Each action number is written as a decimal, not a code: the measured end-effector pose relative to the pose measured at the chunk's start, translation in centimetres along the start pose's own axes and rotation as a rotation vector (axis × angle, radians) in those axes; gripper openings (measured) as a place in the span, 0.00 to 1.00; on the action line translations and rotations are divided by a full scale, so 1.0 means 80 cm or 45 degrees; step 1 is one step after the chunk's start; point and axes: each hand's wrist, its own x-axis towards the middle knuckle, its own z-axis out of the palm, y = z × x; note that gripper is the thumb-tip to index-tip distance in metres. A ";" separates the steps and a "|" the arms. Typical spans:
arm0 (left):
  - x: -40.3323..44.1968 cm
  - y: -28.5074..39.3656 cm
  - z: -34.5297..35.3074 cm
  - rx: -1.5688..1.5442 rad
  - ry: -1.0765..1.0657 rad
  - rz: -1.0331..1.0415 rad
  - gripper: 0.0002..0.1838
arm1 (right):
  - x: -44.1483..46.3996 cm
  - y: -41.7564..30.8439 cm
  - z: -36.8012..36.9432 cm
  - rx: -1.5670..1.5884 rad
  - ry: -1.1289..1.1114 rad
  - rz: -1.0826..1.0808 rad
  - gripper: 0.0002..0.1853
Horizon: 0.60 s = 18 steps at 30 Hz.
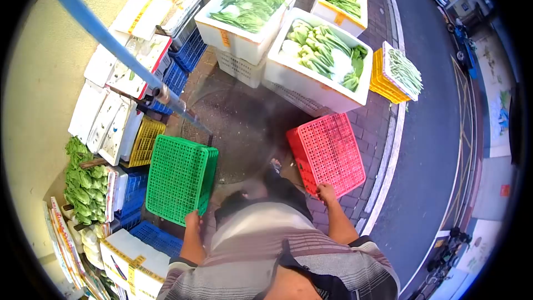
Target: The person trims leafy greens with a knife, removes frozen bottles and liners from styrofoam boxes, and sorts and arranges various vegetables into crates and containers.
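A green plastic crate (pixel 176 173) hangs at my left side, its perforated face turned up. My left hand (pixel 194 219) is closed on its near right corner. On the other side, my right hand (pixel 326 192) grips the near edge of a red plastic crate (pixel 330 153), which is tilted with its mesh face upward. Both crates look like upturned baskets with nothing visible on them. The fingers of each hand are partly hidden by the crate edges.
Ahead stand white foam boxes (pixel 316 83) of leafy greens, some on crates. Long beans lie on a yellow crate (pixel 388 89) by the curb. A blue pole (pixel 119 50) slants across the left. Stacked boxes and lettuce (pixel 86 183) line the wall; a road (pixel 427 116) runs right.
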 end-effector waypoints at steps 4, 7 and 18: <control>-0.058 0.064 0.091 -0.085 -0.069 0.113 0.13 | 0.041 -0.110 -0.044 0.042 -0.029 0.075 0.09; -0.103 0.143 0.148 0.033 -0.053 0.283 0.13 | 0.099 -0.154 -0.072 0.114 -0.020 0.076 0.10; -0.074 0.492 0.337 -0.053 -0.545 0.701 0.17 | 0.184 -0.379 -0.021 0.342 0.041 -0.161 0.10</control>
